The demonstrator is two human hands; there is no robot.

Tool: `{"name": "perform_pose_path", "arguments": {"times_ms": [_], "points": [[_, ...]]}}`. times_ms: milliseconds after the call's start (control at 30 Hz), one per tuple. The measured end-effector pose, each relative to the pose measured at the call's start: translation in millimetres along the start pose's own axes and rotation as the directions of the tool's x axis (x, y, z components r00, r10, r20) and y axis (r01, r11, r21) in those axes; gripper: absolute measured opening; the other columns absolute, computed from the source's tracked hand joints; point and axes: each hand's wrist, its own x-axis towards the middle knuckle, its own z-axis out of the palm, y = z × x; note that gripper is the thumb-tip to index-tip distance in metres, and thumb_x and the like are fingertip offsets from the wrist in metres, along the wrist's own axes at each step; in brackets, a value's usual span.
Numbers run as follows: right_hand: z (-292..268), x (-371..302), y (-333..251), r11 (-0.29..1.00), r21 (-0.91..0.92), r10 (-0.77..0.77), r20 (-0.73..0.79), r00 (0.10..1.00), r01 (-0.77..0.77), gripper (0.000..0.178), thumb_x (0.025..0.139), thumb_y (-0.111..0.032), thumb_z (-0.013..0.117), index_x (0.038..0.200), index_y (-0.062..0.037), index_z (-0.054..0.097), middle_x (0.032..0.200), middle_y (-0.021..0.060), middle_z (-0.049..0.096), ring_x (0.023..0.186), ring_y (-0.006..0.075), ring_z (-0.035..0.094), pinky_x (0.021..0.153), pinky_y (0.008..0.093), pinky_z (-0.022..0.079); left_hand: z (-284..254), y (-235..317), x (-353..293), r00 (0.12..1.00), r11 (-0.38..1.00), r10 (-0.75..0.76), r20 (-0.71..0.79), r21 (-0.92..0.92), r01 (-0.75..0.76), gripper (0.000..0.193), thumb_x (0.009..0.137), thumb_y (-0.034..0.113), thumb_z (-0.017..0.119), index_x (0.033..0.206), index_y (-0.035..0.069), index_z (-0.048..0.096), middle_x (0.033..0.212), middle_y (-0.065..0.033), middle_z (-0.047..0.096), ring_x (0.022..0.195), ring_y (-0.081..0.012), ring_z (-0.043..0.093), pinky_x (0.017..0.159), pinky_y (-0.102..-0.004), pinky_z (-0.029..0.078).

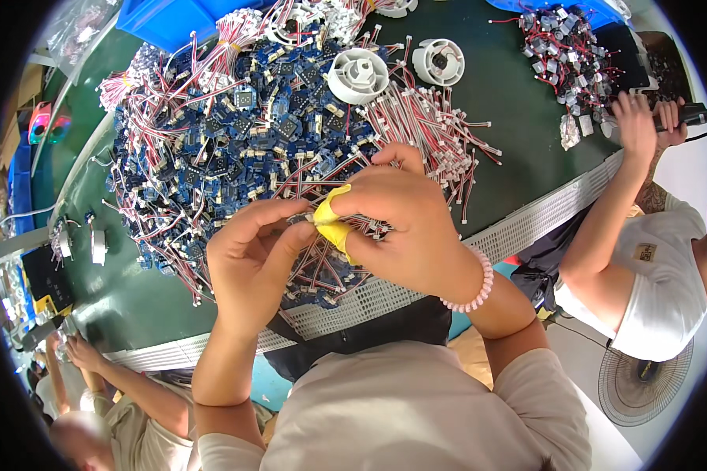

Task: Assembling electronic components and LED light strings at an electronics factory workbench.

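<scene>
Meeting at the centre of the head view, the left hand (247,255) and the right hand (404,228), yellow covers (335,206) on its thumb and forefinger, pinch a small pale part (313,220), mostly hidden. It looks light, stiff, perhaps fragile; gripping its sides gently seems best.
</scene>
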Motion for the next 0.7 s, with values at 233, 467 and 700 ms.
{"name": "perform_pose_path", "arguments": {"times_ms": [233,467,700], "points": [[-2.4,0.1,-2.3,0.995,0.072,0.068,-0.018,0.998,-0.067,0.019,0.060,-0.005,0.074,0.074,-0.0100,0.062,0.070,0.0004,0.064,0.059,0.0142,0.056,0.078,0.0309,0.038,-1.0,1.8,0.4,1.000,0.999,0.003,0.014,-0.048,-0.002,0.021,0.078,-0.010,0.061,0.099,-0.005,0.061,0.097,-0.0114,0.059,0.082,-0.0149,0.062,0.074,-0.0243,0.052],[-1.1,-1.2,-1.5,0.998,0.067,0.016,-0.001,1.000,-0.016,0.018,0.061,-0.001,0.068,0.072,-0.0106,0.058,0.068,-0.0007,0.060,0.063,0.0149,0.056,0.077,0.0318,0.035,0.6,-1.2,-1.0,0.999,0.999,0.042,0.024,-0.033,-0.041,0.021,0.077,-0.011,0.062,0.097,-0.005,0.062,0.097,-0.0113,0.059,0.082,-0.0148,0.061,0.072,-0.0238,0.052],[-14.0,-7.3,1.5,0.986,0.169,-0.010,0.091,0.996,-0.005,0.017,0.060,0.003,0.065,0.072,-0.0088,0.061,0.072,0.0026,0.064,0.066,0.0180,0.060,0.079,0.0358,0.042,-7.2,8.2,-3.1,0.977,0.993,-0.062,0.204,-0.087,0.082,0.020,0.073,-0.014,0.063,0.092,-0.006,0.064,0.083,-0.0137,0.062,0.072,-0.0182,0.064,0.065,-0.0245,0.052]]}}
